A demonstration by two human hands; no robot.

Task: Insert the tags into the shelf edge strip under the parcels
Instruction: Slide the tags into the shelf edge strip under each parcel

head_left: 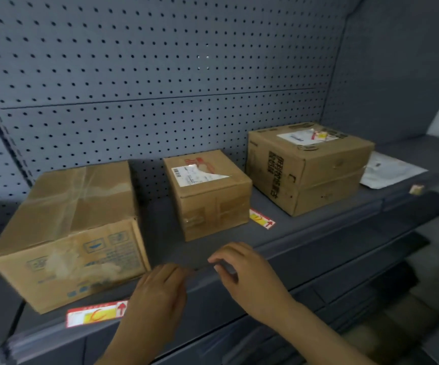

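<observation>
- The tag [96, 314] nearest the hands is a red, white and yellow slip that lies at the front lip of the shelf [305, 227], just below the large parcel [73, 233]; whether it is fully seated in the shelf edge strip [239, 283] cannot be told.
- Its long axis runs along the strip, from lower left to upper right in the view.
- A second tag [261, 218] lies flat on the shelf surface beside the middle parcel [207, 193], set back from the strip and not inserted.
- A third, small tag-like piece [416, 189] sits at the shelf edge near the white mailer [389, 171]; the blur hides its detail.
- The left hand [157, 293] rests at the strip, just right of the nearest tag, with the fingers curled over the edge.
- The right hand [242, 270] is at the strip below the middle parcel, with the thumb and fingers drawn narrow as if pinching at the strip lip; what it holds, if anything, cannot be told.
- The second tag lies up and to the right of the hands; the right hand is the nearer.
- Judgement: the next move requires turning this tag to match the strip axis.
</observation>
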